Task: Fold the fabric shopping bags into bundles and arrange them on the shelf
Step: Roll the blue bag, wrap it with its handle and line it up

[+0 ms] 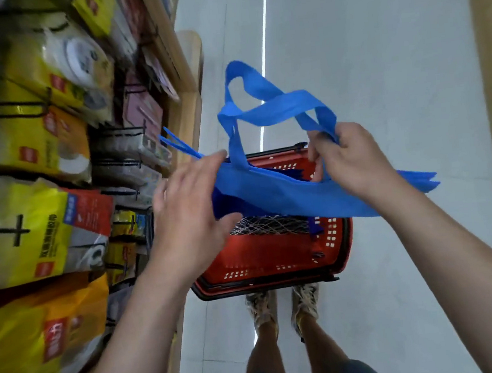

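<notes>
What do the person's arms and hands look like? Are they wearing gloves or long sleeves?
No gloves and no long sleeves. The left hand and right hand are bare, and so are the left forearm and right forearm, right to the picture's edge. I see no watch, ring or bracelet on either one.

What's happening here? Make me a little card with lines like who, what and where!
bag: blue bag, held out flat in the air above the basket, handles looping up
right hand: right hand grips the bag at the base of one handle
left hand: left hand, fingers straight over the bag's other end, thumb underneath
basket: red basket on the floor by the feet, with netting and more blue fabric inside
shelf: shelf to the left, with yellow packets hanging
folded yet: no, not a bundle yet
</notes>
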